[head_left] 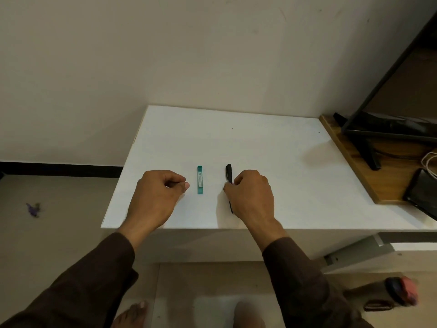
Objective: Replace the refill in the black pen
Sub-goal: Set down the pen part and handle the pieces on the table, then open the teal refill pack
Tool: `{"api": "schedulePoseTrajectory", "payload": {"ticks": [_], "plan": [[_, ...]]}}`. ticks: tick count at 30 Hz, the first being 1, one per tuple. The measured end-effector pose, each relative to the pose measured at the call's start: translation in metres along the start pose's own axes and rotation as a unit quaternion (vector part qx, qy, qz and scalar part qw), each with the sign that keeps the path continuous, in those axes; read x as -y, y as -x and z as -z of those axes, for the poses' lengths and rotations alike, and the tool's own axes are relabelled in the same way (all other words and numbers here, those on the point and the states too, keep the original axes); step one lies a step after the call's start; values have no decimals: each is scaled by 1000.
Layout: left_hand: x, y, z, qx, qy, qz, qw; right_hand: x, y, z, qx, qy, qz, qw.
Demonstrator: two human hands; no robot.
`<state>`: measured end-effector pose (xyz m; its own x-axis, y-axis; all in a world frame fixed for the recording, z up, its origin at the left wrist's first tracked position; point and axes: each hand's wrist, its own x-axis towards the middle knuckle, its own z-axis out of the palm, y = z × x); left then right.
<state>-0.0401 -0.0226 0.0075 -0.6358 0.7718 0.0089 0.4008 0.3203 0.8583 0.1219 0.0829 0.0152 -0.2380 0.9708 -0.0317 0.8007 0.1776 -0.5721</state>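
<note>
A black pen [228, 172] lies lengthwise on the white table [260, 147], its capped end pointing away from me. My right hand [250, 192] rests over its middle with fingertips closed around the barrel; the pen's lower tip shows below the hand. A slim teal refill case [199, 179] lies parallel to the pen, a little to its left. My left hand [160, 192] rests on the table left of the case, fingers curled in with the thumb against them, holding nothing and not touching the case.
A wooden board [369, 171] at the right edge carries a black stand [369, 147], a dark tablet-like slab [421, 192] and white cables [429, 162]. The wall is close behind the table. The floor lies to the left, with a small purple object [33, 209]. My feet are below the front edge.
</note>
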Motion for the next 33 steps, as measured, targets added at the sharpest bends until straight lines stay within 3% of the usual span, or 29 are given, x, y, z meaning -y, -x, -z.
{"api": "schedulePoseTrajectory", "payload": {"ticks": [4,10,16,22,27,30,33], "plan": [[2,0,4,-16,6,9,1000,15,11,-8,-75,41,85,993],[6,3,6,-28,-13,-9,999,37,21,-36,-53,101,144,983],[2,2,6,-25,12,4,1000,40,21,-41,-36,124,145,981],[-1,2,0,-4,53,33,998,39,28,-28,-42,5,101,994],[-12,1,-2,55,207,42,976,37,43,-16,-77,-53,149,984],[-20,1,0,84,287,31,954,34,44,-7,-36,-146,125,981],[-25,2,3,112,327,12,938,33,41,7,35,-293,105,950]]}}
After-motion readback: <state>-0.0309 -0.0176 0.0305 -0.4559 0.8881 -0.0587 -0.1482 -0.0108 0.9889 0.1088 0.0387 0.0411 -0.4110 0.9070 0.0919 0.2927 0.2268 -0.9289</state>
